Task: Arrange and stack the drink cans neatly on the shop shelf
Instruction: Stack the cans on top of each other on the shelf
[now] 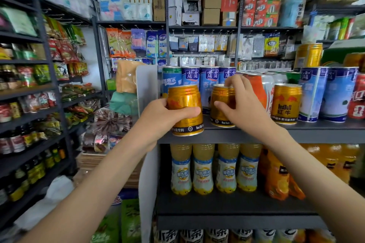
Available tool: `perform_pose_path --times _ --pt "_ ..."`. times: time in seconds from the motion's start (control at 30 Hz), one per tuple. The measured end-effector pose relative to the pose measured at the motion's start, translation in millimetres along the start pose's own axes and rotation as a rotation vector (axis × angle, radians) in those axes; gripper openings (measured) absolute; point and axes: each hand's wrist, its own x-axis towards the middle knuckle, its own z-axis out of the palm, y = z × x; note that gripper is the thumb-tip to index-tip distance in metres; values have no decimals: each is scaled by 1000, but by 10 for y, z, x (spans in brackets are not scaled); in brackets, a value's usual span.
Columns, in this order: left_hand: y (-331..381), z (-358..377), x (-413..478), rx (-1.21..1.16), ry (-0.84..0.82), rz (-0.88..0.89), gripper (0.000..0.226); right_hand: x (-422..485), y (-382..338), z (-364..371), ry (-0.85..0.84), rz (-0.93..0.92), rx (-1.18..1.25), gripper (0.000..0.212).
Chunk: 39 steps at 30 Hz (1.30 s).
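Cans held, 1 per hand, centre frame.
Left hand [158, 118] holds left can [184, 109] upright at the shelf [296, 132] lip; right hand [243, 104] wraps right can [222, 104], standing just right of it.

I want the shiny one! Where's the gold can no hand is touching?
In the head view, the untouched gold can stands on the upper shelf, right of the right hand, between an orange-and-white can and a tall blue can.

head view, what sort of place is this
Most likely a small convenience shop: rows of drink cans on a metal shelf, bottled drinks below, hanging packets behind.
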Motion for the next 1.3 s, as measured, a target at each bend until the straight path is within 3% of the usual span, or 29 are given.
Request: perform_pose_path --times 0.17,0.33,0.47,0.57,0.77,0.9,1.17,1.3 --pt "1 -15 -88 -71 -9 1 54 -37 -45 70 24 41 174 57" --pt "36 76 -179 -78 16 14 51 -65 -118 15 -94 269 332 73" --pt "91 239 -304 -87 75 40 64 -210 -124 -139 -47 265 423 62" --pt "214 488 -429 -89 103 75 57 -438 -19 -399 -29 284 548 58" --pt "574 1462 -664 -47 8 112 55 -976 577 -1391 -52 315 603 63" --pt "869 2418 -764 -48 -104 116 49 -1385 1166 -2179 -37 319 516 55" --pt "1305 4011 -756 -4 -291 151 46 -1963 2272 -3539 -45 420 396 62" --pt "1485 4384 -550 28 -310 165 63 -2046 2706 -3994 -35 501 447 62"
